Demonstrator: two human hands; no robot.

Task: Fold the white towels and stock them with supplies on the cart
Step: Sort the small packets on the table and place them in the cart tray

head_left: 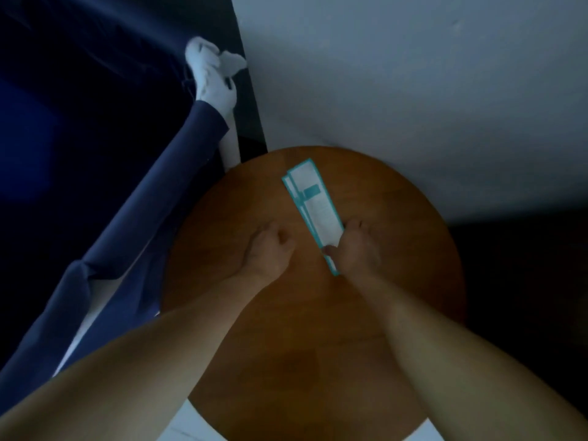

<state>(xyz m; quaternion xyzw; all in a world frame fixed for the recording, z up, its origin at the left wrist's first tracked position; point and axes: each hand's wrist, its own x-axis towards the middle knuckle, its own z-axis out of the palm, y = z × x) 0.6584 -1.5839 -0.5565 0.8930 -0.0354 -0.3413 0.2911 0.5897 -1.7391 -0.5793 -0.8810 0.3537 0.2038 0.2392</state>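
Note:
Two long, flat packets, white with teal edges, lie stacked on a round wooden table. My right hand grips their near end, thumb on top and fingers curled beside them. To the left of the packets, my left hand rests on the tabletop with fingers curled in and nothing in it. A crumpled white cloth hangs over the top of a dark blue fabric frame at the far left. No folded towel shows in view.
A pale wall rises behind the table. The dark blue fabric frame with white tubing stands against the table's left side. Dark floor lies to the right. The scene is dim.

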